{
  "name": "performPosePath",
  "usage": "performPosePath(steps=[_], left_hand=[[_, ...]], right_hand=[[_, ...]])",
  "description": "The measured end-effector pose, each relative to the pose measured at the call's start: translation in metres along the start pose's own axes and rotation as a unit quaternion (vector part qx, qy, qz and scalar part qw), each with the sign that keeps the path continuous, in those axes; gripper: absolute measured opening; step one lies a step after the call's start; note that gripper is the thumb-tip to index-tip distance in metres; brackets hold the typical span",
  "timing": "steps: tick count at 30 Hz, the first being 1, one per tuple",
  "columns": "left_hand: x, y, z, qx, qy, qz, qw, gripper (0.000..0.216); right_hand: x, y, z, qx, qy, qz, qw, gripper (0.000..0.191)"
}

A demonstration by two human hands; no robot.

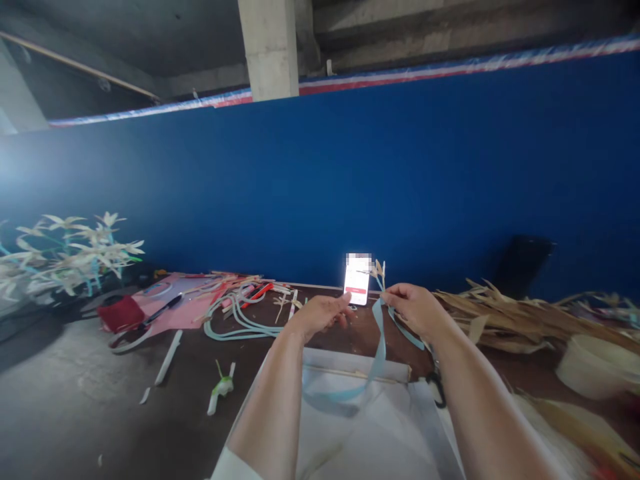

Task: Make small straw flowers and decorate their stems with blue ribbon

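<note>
My right hand [413, 308] pinches a small pale dried flower [379, 272] by its stem, together with a light blue ribbon [380, 333]. The ribbon hangs from the fingertips and curves down over a white sheet-like surface [360, 427] in front of me. My left hand [320, 313] holds nothing, its thumb stretched forward and the other fingers loosely bent below. That thumb overlaps the lower left edge of a lit phone [356, 287], which stands upright against the blue wall; whether it touches the screen I cannot tell.
Left on the dark table [125, 413] lie pink sheets [170, 313], looped pale blue cords [235, 333], a red pouch [120, 313] and white scraps. Many pale flowers [75, 247] stand far left. Dried brown husks [500, 317] and a white bowl [597, 367] are right. A blue partition [300, 187] rises behind.
</note>
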State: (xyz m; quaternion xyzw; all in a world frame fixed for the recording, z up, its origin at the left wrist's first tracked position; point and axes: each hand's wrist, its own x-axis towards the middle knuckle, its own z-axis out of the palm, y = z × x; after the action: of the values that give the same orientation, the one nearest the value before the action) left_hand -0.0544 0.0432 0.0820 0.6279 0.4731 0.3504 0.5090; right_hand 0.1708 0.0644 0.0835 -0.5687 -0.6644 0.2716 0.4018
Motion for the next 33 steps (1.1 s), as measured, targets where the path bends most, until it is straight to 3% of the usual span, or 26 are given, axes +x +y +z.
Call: performPosePath(steps=[2, 4, 10, 15, 17, 20, 23, 28, 33], left_hand=[[0.007, -0.003, 0.005, -0.011, 0.053, 0.004, 0.999, 0.061], [0.012, -0.004, 0.012, -0.035, 0.069, -0.002, 0.997, 0.059], [0.014, 0.002, 0.038, -0.102, -0.001, -0.066, 0.993, 0.054], [0.013, 0.006, 0.052, -0.151, -0.071, -0.052, 0.985, 0.056], [0.014, 0.005, 0.054, -0.119, -0.039, -0.049, 0.991, 0.060], [0.014, 0.004, 0.054, 0.004, 0.076, 0.003, 0.997, 0.061], [0.011, 0.007, 0.054, 0.139, 0.150, 0.075, 0.976, 0.050], [0.005, 0.012, 0.055, 0.248, 0.167, 0.125, 0.946, 0.027], [0.005, 0.009, 0.054, 0.330, 0.171, 0.135, 0.919, 0.027]], right_hand=[[-0.002, -0.003, 0.002, -0.011, -0.012, -0.005, 1.000, 0.033], [-0.003, -0.007, 0.004, -0.015, -0.033, -0.012, 0.999, 0.031], [-0.005, -0.012, 0.006, -0.013, -0.045, -0.024, 0.999, 0.027], [-0.003, -0.012, 0.003, -0.027, -0.038, -0.041, 0.998, 0.024], [-0.001, -0.010, 0.003, -0.043, -0.027, -0.043, 0.998, 0.024], [0.001, -0.008, 0.002, -0.069, -0.008, -0.034, 0.997, 0.024], [0.002, -0.006, 0.002, -0.075, -0.011, -0.038, 0.996, 0.024], [0.001, -0.006, 0.003, -0.075, -0.012, -0.038, 0.996, 0.024], [-0.002, -0.010, 0.004, -0.072, -0.026, -0.041, 0.996, 0.026]])
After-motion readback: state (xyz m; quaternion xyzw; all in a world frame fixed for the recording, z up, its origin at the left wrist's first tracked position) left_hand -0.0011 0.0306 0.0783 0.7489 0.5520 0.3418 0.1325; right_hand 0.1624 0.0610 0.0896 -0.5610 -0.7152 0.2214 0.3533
